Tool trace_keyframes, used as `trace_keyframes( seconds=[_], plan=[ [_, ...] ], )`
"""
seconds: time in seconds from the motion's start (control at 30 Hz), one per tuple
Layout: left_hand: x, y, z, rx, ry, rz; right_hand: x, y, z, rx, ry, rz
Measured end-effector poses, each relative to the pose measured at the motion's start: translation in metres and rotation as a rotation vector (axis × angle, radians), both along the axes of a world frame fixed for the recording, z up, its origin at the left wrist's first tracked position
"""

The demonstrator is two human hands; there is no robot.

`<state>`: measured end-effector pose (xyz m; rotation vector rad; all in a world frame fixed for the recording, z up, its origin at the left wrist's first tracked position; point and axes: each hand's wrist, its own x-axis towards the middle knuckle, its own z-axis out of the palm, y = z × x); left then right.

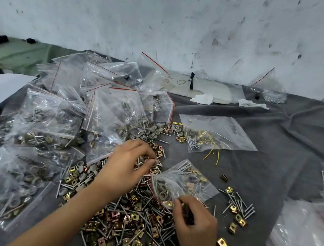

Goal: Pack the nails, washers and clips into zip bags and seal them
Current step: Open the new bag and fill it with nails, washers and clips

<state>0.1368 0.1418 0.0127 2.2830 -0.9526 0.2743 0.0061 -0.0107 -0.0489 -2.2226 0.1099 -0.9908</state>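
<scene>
Zip bag on the grey cloth, that's our landmark, lying open-mouthed at the right edge of the big loose heap of nails, square brass clips and grey washers. It's partly loaded: several nails, a few clips and at least two washers show through the plastic.

Our right hand sits at the bag's near lip, fingers pinched together on something small and dark; we can't tell if it's a nail, a clip or the bag's edge. Our left hand, just left of the bag's far corner, has its fingertips drawn together over the heap, looking closed on a nail or two, though the catch itself is hidden.

To do this well, we'd say keep the mouth held wide and low, feed nails in points first so they don't snag or pierce the film, and clear the zip track before pressing it shut.

Counts now. Loose pieces run far past counting. Right of the bag, a small scatter: roughly a dozen nails and about seven clips. Beyond the bag, one flat bag holding nails and yellow wires. Left of it, a pile of filled bags, easily ten or more.
</scene>
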Motion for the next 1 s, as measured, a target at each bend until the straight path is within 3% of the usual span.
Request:
trace_keyframes(
  seconds=[0.1, 0.23, 0.43, 0.5, 0.6, 0.7, 0.8, 1.0],
  plan=[
    [-0.027, 0.001, -0.001, -0.053, -0.001, -0.13, 0.0, -0.001, -0.001, -0.001, -0.011, -0.007],
    [-0.036, -0.008, -0.012, 0.146, -0.035, -0.138, -0.001, 0.001, 0.003, 0.009, -0.025, 0.008],
    [-0.008, -0.001, -0.001, 0.281, 0.229, -0.282, -0.007, -0.015, 0.027, -0.077, 0.058, 0.138],
    [0.003, 0.001, 0.013, 0.295, 0.114, -0.305, -0.005, -0.031, 0.047, -0.165, 0.122, 0.195],
    [0.014, -0.005, 0.044, 0.13, -0.16, -0.367, 0.0, -0.053, 0.093, -0.252, 0.114, 0.155],
    [0.018, -0.015, 0.081, -0.019, -0.235, -0.416, 0.003, -0.07, 0.14, -0.29, -0.022, 0.07],
    [0.017, -0.023, 0.106, -0.127, -0.201, -0.43, 0.008, -0.079, 0.169, -0.207, -0.09, 0.048],
    [0.005, -0.023, 0.108, -0.259, 0.053, -0.422, 0.008, -0.088, 0.173, 0.184, -0.034, 0.2]
  ],
)
